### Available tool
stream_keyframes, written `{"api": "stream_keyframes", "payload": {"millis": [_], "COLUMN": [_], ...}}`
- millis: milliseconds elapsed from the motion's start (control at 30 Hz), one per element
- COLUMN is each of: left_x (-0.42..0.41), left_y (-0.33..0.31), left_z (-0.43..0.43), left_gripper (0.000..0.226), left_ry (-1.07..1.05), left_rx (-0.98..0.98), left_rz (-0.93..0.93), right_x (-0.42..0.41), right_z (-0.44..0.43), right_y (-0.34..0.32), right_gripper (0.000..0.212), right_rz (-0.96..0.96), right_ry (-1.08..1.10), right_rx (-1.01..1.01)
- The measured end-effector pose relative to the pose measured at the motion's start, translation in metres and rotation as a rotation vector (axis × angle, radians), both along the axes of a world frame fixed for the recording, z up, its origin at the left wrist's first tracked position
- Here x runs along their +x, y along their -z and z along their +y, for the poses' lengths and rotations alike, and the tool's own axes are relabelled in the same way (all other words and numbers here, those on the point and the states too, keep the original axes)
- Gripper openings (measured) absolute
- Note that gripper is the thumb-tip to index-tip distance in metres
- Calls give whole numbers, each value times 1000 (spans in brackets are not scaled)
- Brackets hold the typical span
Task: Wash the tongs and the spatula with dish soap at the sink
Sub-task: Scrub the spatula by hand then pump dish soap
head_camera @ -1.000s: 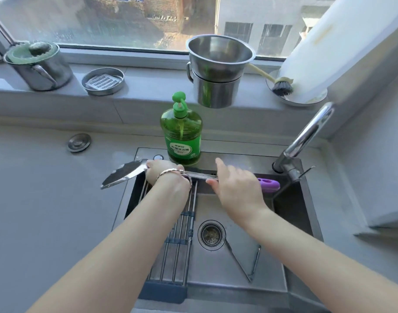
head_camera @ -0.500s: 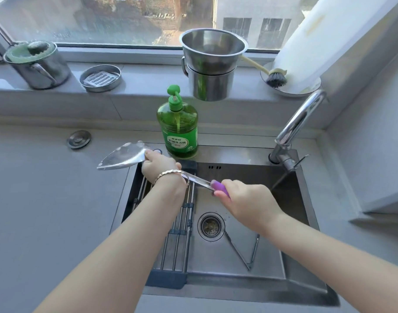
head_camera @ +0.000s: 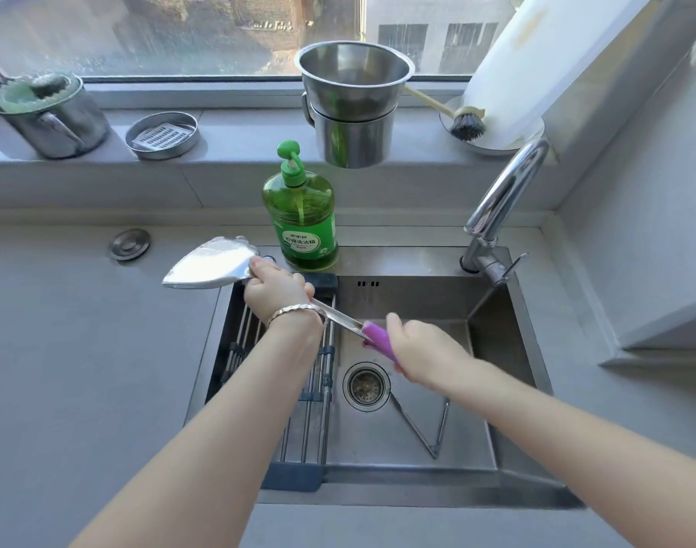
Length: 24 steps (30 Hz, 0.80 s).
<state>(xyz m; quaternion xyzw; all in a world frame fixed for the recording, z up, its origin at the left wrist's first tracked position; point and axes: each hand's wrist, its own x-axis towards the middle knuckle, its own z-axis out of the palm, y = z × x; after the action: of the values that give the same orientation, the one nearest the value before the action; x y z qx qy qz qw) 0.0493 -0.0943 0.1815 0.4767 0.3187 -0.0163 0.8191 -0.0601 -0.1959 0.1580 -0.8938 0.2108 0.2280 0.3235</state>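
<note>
A steel spatula (head_camera: pixel 210 265) with a purple handle is held across the sink's left part, blade over the counter edge. My left hand (head_camera: pixel 273 288) grips its neck just behind the blade. Gripping the purple handle is my right hand (head_camera: pixel 421 352), lower down over the basin. Metal tongs (head_camera: pixel 425 429) lie spread in a V on the sink (head_camera: pixel 528 334) floor, right of the drain (head_camera: pixel 365 385). A green dish soap bottle (head_camera: pixel 301 215) with a pump stands on the sink's back rim. No water runs from the faucet (head_camera: pixel 504 195).
A roll-up drying rack (head_camera: pixel 299 421) covers the sink's left side. On the window sill stand stacked steel pots (head_camera: pixel 352 112), a lidded steel pot (head_camera: pixel 48 114), a small steel dish (head_camera: pixel 162 134), a dish brush (head_camera: pixel 463 124) and a white board (head_camera: pixel 536 65).
My right hand slid from the shaft down onto the purple handle, pulling it nearer and lower. The spatula turned so its blade rose and tilted toward the back left.
</note>
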Motion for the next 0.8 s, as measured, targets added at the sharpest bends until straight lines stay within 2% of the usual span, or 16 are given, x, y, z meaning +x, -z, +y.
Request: {"api": "stream_keyframes", "payload": {"millis": [33, 100, 133, 200, 267, 367, 400, 500, 567, 633, 700, 733, 800], "left_x": [-2, -2, 0, 6, 15, 14, 7, -15, -10, 7, 17, 16, 5], "left_y": [0, 0, 1, 4, 7, 10, 11, 11, 9, 8, 9, 11, 15], "left_z": [-2, -4, -2, 7, 18, 22, 18, -1, -3, 7, 16, 18, 12], "left_gripper": [43, 41, 41, 41, 41, 39, 38, 31, 35, 39, 41, 40, 36], "left_ry": [-14, -43, -55, -81, -101, -100, -88, -38, -17, -31, -69, -75, -48], "left_rx": [4, 28, 56, 115, 131, 129, 117, 90, 108, 102, 121, 131, 124], "left_rz": [17, 51, 73, 115, 160, 204, 200, 174, 173, 170, 184, 199, 233], "right_x": [0, -4, -7, -13, -20, -22, -18, -1, -1, -10, -18, -16, -5], "right_z": [10, 20, 20, 14, 4, 0, 1, 11, 15, 7, -2, -2, 6], "right_y": [2, 7, 11, 28, 38, 19, 11, 7, 4, 13, 17, 14, 12], "right_gripper": [40, 61, 62, 49, 44, 71, 72, 47, 46, 63, 82, 82, 57], "right_rz": [-190, -499, -573, -696, -660, -527, -495, -370, -411, -532, -491, -440, -327], "right_ry": [-81, -123, -157, -244, -288, -248, -226, -218, -236, -250, -244, -236, -246], "right_rx": [-223, -513, -564, -651, -661, -461, -423, -222, -247, -342, -409, -433, -482]}}
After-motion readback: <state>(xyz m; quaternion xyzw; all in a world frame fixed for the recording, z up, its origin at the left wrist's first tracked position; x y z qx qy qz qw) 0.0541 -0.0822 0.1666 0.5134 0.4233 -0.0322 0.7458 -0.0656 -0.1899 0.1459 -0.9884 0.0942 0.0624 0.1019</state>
